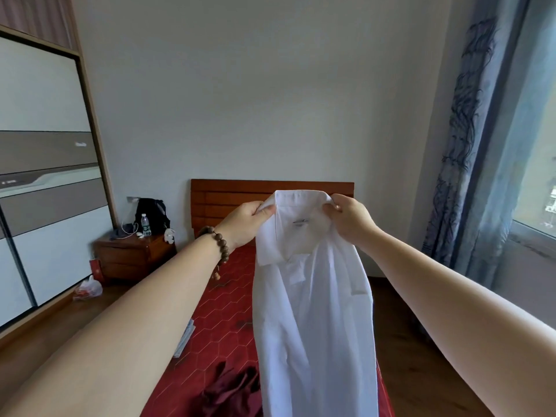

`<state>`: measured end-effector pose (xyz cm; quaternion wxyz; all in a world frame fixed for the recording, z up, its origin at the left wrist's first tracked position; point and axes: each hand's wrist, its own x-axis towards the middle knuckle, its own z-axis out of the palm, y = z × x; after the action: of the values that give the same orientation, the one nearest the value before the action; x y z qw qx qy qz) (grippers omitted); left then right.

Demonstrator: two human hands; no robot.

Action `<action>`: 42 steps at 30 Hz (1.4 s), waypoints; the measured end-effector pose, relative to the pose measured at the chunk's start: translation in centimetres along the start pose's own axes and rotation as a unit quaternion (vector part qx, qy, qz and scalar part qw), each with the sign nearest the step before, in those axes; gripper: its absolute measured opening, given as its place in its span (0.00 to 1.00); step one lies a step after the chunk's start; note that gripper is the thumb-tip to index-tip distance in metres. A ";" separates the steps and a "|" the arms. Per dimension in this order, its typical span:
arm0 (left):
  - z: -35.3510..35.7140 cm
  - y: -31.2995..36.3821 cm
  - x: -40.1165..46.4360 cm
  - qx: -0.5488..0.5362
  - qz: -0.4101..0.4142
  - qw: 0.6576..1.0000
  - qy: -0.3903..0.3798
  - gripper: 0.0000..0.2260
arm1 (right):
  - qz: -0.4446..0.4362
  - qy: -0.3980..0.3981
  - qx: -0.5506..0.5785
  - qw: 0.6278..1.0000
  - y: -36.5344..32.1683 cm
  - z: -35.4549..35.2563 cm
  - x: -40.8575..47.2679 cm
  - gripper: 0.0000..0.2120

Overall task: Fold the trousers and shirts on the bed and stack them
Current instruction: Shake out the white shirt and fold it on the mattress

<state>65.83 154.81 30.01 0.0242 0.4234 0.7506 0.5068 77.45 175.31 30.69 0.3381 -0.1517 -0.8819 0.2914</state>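
White collared shirt (313, 311), limp, creased, in both hands' grip.

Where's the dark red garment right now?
In the head view, the dark red garment lies crumpled on the red bed at the near end, just left of the hanging white shirt.

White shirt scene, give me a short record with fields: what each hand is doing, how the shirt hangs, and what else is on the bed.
left hand: left hand grips the white shirt at the collar's left end
right hand: right hand grips the collar's right end
shirt state: unfolded, held up, hanging over the bed
also on bed: crumpled dark red garment near the foot
wrist: bead bracelet on the left
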 end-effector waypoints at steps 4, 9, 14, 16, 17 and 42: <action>0.4 0.4 0.0 0.015 0.019 0.999 0.029 0.17 | 0.048 0.020 0.101 0.994 -0.3 0.4 -0.4 0.17; -1.3 1.5 -0.5 -0.055 0.000 0.998 0.020 0.12 | -0.013 0.002 0.083 0.996 -0.8 -0.8 -0.3 0.11; -4.3 2.5 -1.1 -0.100 -0.009 0.993 -0.061 0.05 | -0.037 -0.054 0.108 0.992 -0.9 -2.9 0.2 0.02; -4.8 3.0 -1.1 -0.094 0.005 0.995 -0.028 0.04 | -0.017 -0.127 0.163 0.978 -0.7 -3.6 0.2 0.04; -5.0 3.1 -1.0 -0.091 0.010 0.996 -0.004 0.04 | -0.012 -0.158 0.179 0.971 -0.4 -4.0 0.3 0.04; -6.7 3.0 -0.2 -0.165 0.041 0.985 0.025 0.19 | -0.031 -0.169 0.287 0.942 -2.0 -6.4 0.0 0.30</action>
<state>64.70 150.09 35.51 0.0544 0.4314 0.6392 0.6343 81.68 176.35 35.82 0.2225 0.0304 -0.8092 0.5429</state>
